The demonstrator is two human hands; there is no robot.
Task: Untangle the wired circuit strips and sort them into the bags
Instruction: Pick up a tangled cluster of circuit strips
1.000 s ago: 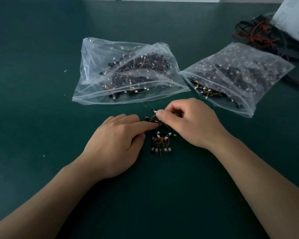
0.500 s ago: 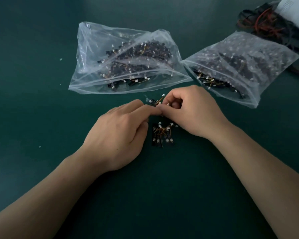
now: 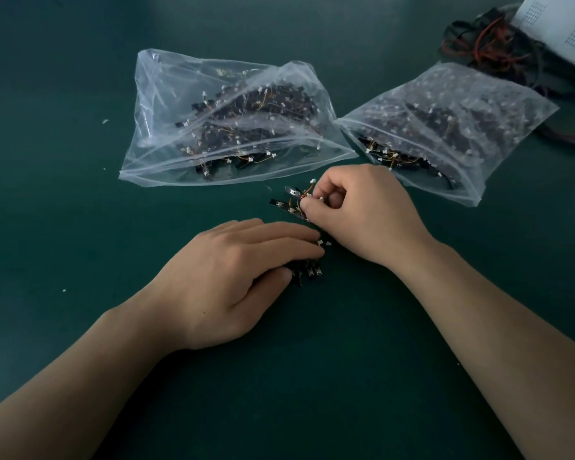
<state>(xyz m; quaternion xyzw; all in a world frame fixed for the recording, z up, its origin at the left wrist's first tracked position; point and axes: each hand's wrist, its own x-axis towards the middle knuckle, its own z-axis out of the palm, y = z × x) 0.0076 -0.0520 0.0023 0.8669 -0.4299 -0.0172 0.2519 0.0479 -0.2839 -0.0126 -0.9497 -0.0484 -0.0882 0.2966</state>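
My left hand (image 3: 233, 280) lies flat on the little strip pile (image 3: 307, 272). My right hand (image 3: 362, 214) pinches wired strips (image 3: 287, 202) just past it. The left bag (image 3: 166, 94) and right bag (image 3: 498, 94) lie farther out.

A small heap of circuit strips (image 3: 307, 273), black with white connectors and thin orange wires, lies mid-tabletop (image 3: 80, 227), mostly covered by the flat fingers of the left hand (image 3: 233, 277). Just beyond it, a few wired strips (image 3: 287, 202) stick out leftward from the pinching fingertips of the right hand (image 3: 362, 214). Farther off lie two clear plastic bags, each holding a dark pile of such strips: the left bag (image 3: 166, 94) and the right bag (image 3: 498, 104), their corners meeting.
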